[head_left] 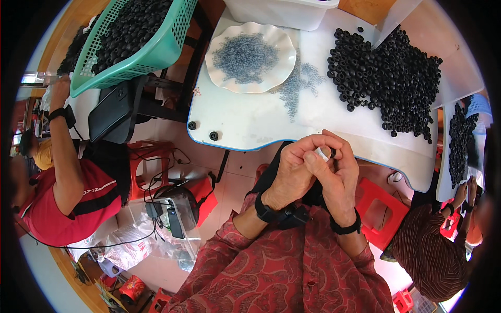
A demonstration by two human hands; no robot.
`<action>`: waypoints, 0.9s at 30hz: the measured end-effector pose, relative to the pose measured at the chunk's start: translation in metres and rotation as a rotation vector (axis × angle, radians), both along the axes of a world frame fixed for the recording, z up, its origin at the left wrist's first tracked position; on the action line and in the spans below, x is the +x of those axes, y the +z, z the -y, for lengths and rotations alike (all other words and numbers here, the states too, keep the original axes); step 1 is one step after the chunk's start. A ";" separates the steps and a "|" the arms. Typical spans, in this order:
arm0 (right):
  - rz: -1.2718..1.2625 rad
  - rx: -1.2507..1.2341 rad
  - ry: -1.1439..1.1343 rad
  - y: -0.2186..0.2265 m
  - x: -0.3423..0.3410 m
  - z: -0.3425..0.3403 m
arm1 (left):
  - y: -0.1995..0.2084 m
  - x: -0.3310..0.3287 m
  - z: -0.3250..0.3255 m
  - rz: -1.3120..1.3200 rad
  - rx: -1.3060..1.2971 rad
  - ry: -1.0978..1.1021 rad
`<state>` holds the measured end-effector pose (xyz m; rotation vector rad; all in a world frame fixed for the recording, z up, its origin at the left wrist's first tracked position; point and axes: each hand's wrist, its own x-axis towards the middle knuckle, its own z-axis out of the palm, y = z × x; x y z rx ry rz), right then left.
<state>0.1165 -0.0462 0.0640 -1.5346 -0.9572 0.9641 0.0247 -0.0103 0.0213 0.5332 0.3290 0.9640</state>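
Note:
My left hand (293,169) and my right hand (339,182) meet just in front of the table's near edge, fingers closed together. A small black ring-shaped part (333,152) shows between the fingertips of my right hand. Something white (321,154) sits beside it at the fingertips; whether it is a wrap or a held piece I cannot tell. What my left fingers pinch is hidden. Beyond my hands, many similar black parts (386,78) lie heaped on the white table (240,122). A white wavy-rimmed plate (287,57) holds many tiny translucent grey pieces (245,57).
More grey pieces (297,88) are spilled beside the plate. Two black parts (214,136) lie near the left front edge. A white bin (284,14) stands behind. At left, a green basket (122,63) holds black parts near a co-worker's arm (68,151); another person (430,250) sits right.

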 end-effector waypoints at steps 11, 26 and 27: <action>-0.074 -0.051 -0.014 -0.012 0.001 -0.005 | -0.005 0.005 -0.003 0.020 -0.032 0.045; -0.013 0.214 0.009 -0.003 -0.008 0.006 | -0.014 -0.010 -0.013 0.195 -0.027 -0.001; 0.087 0.260 0.014 -0.002 -0.005 0.007 | -0.014 -0.011 -0.014 0.192 -0.036 -0.015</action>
